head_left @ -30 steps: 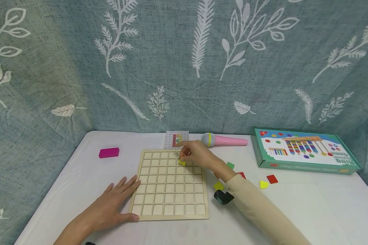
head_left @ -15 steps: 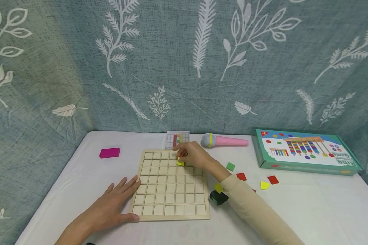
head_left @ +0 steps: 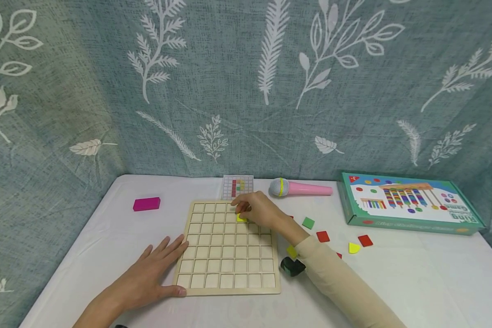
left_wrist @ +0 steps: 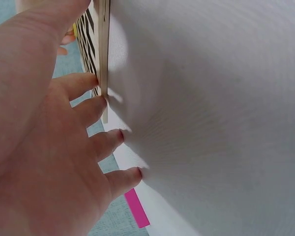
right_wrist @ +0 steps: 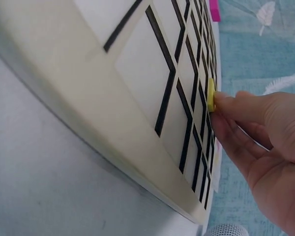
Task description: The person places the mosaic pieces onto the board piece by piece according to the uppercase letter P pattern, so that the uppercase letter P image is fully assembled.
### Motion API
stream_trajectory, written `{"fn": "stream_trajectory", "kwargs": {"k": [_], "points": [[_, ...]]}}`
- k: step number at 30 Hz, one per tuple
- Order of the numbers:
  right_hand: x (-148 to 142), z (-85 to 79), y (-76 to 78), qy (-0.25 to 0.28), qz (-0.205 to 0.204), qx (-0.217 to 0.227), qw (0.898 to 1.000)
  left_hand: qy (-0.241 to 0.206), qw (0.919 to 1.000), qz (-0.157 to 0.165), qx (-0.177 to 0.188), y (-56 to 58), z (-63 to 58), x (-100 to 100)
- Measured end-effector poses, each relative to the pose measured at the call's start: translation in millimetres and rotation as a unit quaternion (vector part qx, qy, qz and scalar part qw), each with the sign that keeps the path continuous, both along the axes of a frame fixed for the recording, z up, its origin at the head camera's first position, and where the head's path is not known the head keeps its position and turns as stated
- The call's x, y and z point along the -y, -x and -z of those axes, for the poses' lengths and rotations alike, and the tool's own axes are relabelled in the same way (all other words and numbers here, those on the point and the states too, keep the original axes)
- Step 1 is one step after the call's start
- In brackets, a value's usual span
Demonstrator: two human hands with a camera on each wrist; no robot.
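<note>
A wooden grid board (head_left: 221, 290) lies on the white table, its square cells showing bare wood. In its upper part, a yellow tile (head_left: 241, 219) sits at a cell of the second row. My right hand (head_left: 260, 212) reaches over the board from the right and pinches that tile, thumb and finger at it; the right wrist view shows the tile (right_wrist: 211, 94) close against the grid. My left hand (head_left: 147, 273) spreads along the board's left edge, thumb at the lower left corner. In the left wrist view, some fingertips (left_wrist: 101, 103) touch the board's side, others the table.
A small card with a coloured grid pattern (head_left: 228, 187) lies behind the board, beside a pink toy microphone (head_left: 309, 189). Several loose tiles, including a green one (head_left: 308, 222), are scattered to the right. A magenta block (head_left: 146, 204) lies left, a green game box (head_left: 410, 227) right.
My right hand has shifted slightly left with the yellow tile, which has gone from tilted to lying flatter at the cell. The left hand stays in place.
</note>
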State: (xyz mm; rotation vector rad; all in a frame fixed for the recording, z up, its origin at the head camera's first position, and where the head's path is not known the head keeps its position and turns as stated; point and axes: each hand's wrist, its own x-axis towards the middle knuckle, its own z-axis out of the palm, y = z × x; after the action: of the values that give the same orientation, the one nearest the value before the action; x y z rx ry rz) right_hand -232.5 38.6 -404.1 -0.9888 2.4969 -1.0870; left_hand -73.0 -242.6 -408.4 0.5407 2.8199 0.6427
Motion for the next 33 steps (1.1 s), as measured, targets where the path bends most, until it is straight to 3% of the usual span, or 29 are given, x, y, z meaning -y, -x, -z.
{"fn": "stream_trajectory", "kwargs": {"k": [8, 20, 29, 33], "points": [[-14.6, -8.2, -6.6, -0.009, -0.003, -0.024, 1.000, 0.002, 1.0000, 0.000, 0.007, 0.9, -2.0, 0.0], [-77.5, -21.7, -25.0, -0.028, 0.006, -0.032, 0.999, 0.004, 0.9999, 0.005, 0.010, 2.8, -5.6, 0.9], [-115.3, -15.5, -42.2, -0.055, 0.007, -0.016, 0.998, 0.006, 0.9999, 0.002, 0.016, 3.2, -7.1, -0.6], [-125.6, -11.3, -46.1, -0.056, 0.004, -0.029, 0.998, 0.003, 0.9998, 0.002, 0.018, 3.6, -6.9, -0.7]]}}
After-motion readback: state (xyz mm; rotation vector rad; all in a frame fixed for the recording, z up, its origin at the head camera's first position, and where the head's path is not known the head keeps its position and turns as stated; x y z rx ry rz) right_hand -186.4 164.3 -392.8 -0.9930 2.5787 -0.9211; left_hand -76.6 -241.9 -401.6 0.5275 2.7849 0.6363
